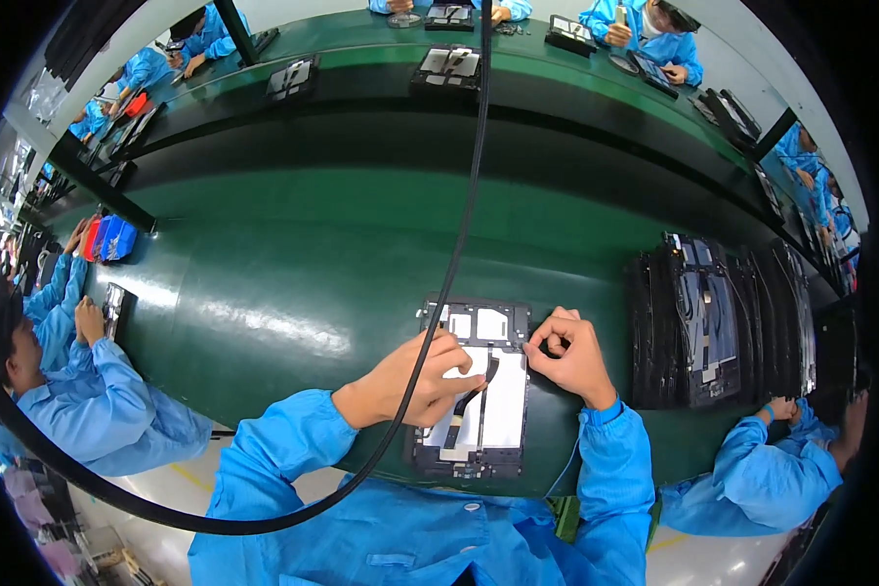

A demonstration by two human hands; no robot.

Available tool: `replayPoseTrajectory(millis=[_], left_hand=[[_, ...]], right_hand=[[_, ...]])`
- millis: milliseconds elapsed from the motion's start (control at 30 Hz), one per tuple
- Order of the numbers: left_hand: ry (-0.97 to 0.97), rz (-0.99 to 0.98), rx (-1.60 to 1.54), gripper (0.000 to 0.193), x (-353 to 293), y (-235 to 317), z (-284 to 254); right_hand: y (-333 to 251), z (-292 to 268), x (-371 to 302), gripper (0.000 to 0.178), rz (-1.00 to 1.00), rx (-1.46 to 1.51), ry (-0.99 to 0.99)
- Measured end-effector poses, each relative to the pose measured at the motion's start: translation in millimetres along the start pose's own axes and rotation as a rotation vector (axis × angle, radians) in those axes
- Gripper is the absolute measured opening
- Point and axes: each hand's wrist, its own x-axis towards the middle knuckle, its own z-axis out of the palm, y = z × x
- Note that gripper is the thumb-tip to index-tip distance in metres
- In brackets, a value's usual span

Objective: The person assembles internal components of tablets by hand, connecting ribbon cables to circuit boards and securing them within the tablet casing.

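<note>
Nearest the camera, two blue-sleeved forearms are coming in from the lower edge over the front rim of the green work surface. An opened tablet chassis is lying flat at that front edge, directly before the person: black frame, white panels inside, a dark flat ribbon cable running slantwise across the white area.

Left hand: resting on the left half of the chassis, fingers curled, fingertips pinching near the upper end of the ribbon cable. Whether it is actually gripping the cable or only pressing on it, I cannot tell.

Right hand: sitting at the right edge of the chassis, fingers bent in a loose pinch against the frame's upper right side. Nothing separate is visible between the fingers.

A black cord is hanging across the view, passing over the left hand.

To the right, a stack of dark chassis is leaning in a row, with a co-worker's hand near its lower end. On the left, another co-worker in blue is sitting beside a small dark tray.

Farther back, more chassis are lying on the far bench.
</note>
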Motion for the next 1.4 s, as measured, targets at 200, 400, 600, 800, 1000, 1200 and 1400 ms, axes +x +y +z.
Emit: replayPoseTrajectory(millis=[200, 400, 600, 800, 1000, 1200, 1400], left_hand=[[0.064, -0.115, 0.008, 0.050, -4.0, 29.0, 15.2], [0.168, -0.232, -0.333, 0.040, -8.0, 51.7, 30.0], [0.143, -0.351, -0.317, 0.035, 14.0, 45.8, 22.6], [0.097, -0.027, 0.170, 0.037, 17.3, 18.6, 18.3], [0.056, 0.151, 0.185, 0.037, 13.2, 2.0, 16.0], [-0.121, -0.006, 0.231, 0.038, 18.6, 12.2, 20.2], [-0.076, 0.013, 0.251, 0.045, 23.2, 12.0, 24.7]], right_hand=[[-0.3, -2.4, -1.4, 0.013, -0.007, 0.061, -0.047], [0.2, -1.5, -0.1, 0.013, -0.008, 0.063, -0.054], [2.4, -1.9, -2.9, 0.013, -0.005, 0.062, -0.043], [-0.5, -3.2, -3.2, 0.013, 0.001, 0.059, -0.073], [-0.8, -4.5, -3.6, 0.013, -0.001, 0.051, -0.068], [1.4, -1.4, -2.1, 0.012, -0.008, 0.034, -0.053], [3.2, -1.8, -3.6, 0.011, -0.020, 0.048, -0.039]])
